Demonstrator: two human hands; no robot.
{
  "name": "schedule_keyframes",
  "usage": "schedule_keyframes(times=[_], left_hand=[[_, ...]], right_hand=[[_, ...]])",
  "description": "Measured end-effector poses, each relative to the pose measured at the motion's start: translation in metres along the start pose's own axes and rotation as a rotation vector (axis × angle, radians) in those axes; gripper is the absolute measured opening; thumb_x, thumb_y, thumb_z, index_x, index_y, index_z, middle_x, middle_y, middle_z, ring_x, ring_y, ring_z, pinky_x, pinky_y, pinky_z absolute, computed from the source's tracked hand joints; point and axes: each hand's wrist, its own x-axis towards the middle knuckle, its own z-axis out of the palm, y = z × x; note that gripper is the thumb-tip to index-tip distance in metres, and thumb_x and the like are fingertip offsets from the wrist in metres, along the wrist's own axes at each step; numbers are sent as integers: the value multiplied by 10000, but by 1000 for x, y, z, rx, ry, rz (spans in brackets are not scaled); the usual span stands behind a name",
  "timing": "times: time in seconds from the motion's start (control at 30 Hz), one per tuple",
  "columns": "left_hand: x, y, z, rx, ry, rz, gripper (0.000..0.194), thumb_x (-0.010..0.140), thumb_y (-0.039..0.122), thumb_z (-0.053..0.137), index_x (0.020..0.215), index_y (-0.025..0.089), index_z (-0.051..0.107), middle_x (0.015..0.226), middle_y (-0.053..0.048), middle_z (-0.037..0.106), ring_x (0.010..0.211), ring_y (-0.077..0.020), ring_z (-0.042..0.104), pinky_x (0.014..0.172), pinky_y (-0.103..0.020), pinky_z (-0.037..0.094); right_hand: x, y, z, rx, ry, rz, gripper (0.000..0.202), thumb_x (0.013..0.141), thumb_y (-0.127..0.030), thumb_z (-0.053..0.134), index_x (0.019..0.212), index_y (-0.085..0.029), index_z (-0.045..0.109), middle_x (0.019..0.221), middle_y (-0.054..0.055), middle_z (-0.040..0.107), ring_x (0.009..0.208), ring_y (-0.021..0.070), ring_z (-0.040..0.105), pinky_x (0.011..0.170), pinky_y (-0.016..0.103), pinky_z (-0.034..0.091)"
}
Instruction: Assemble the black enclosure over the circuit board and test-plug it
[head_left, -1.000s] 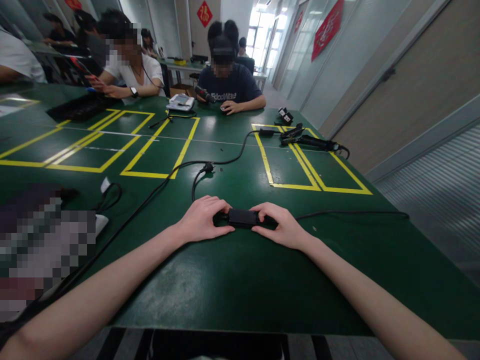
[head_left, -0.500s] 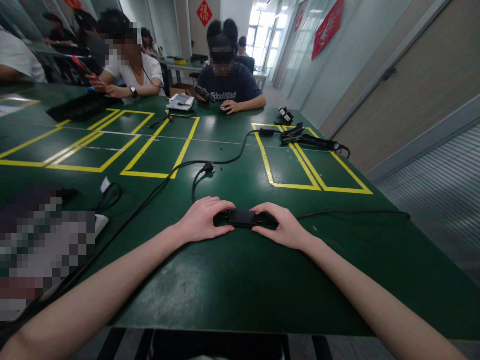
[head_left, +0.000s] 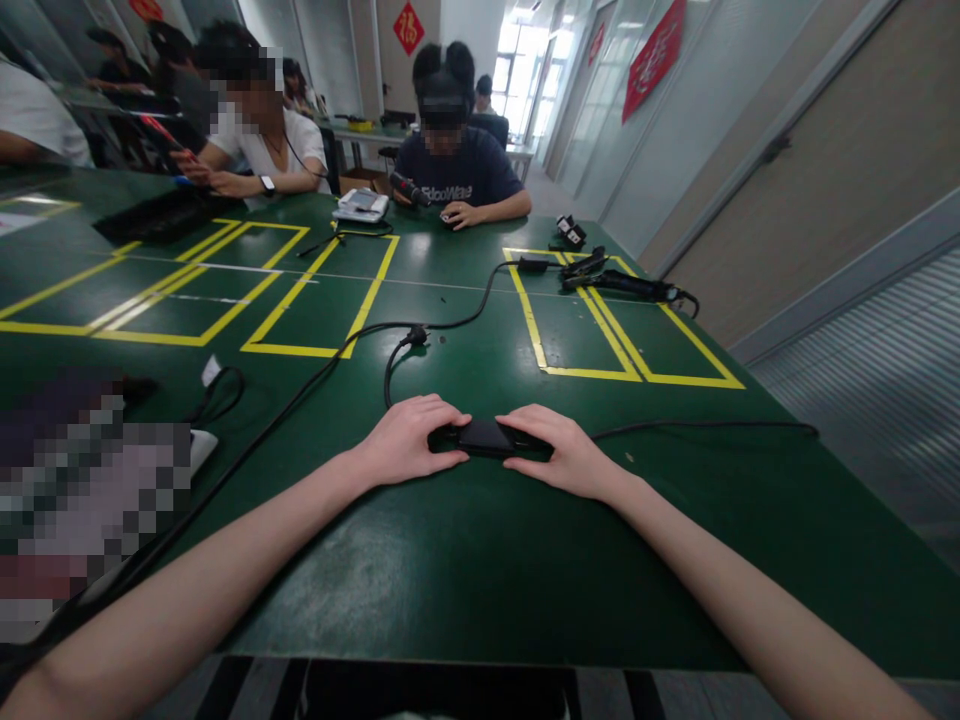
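A black power adapter lies between my hands on the green table. My left hand closes thumb and fingertips around its left end. From the other side, my right hand pinches the right end. A thin black cable runs off to the right from behind my right hand. Beyond my left hand, a short cord leads up to a black power plug. The adapter's ends and the cord joints are partly hidden by my fingers.
A long black cable crosses the table on my left toward a small black box. Black folded gear lies at the far right. Yellow tape marks rectangles. Across the table, a person works beside a white device.
My right hand has shifted slightly left along the adapter, covering a little more of its right end. The left hand stays in place.
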Motion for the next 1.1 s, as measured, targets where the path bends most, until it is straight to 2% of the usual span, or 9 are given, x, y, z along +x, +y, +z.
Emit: schedule_keyframes(times=[0.3,0.47,0.67,0.83,1.0,1.1], left_hand=[[1,2,1,16,-13,-57,327,829,285,774,1122,197,659,1075,-72,744,964,-232,698,841,-358,571],[2,3,3,104,-22,-78,246,873,296,734,1082,202,646,977,-49,725,861,-213,685,777,-326,544],[2,5,6,213,-48,-29,166,933,300,656,1063,196,653,861,-37,718,781,-203,679,732,-312,497],[3,9,5,221,-29,-5,224,956,388,640,1046,185,671,835,-45,713,753,-204,664,702,-316,489],[3,10,3,243,-1,46,359,1012,457,564,1208,177,673,913,-72,719,808,-205,660,730,-315,512],[3,10,3,278,-28,64,376,1036,471,520,1185,171,692,905,-76,709,820,-200,663,751,-314,519]], right_hand=[[0,-1,4,-144,-3,38,408,959,-330,669,1353,-234,629,1221,142,707,1148,318,633,985,554,558],[2,-5,5,-188,-16,31,297,1015,-338,563,1270,-213,650,1207,151,704,1187,318,622,1003,539,550],[5,-9,4,-224,-22,-20,368,935,-421,689,1211,-181,651,1191,169,704,1188,341,630,1004,548,545],[5,-9,3,-273,-37,-27,238,976,-352,631,1145,-190,677,1123,145,734,1157,327,646,979,522,551],[6,-9,3,-277,-42,-25,233,976,-355,631,1126,-186,690,1107,139,740,1128,319,648,952,504,553],[6,-10,3,-281,-13,-32,280,985,-367,620,1190,-184,677,1127,140,736,1106,310,654,934,497,557]])
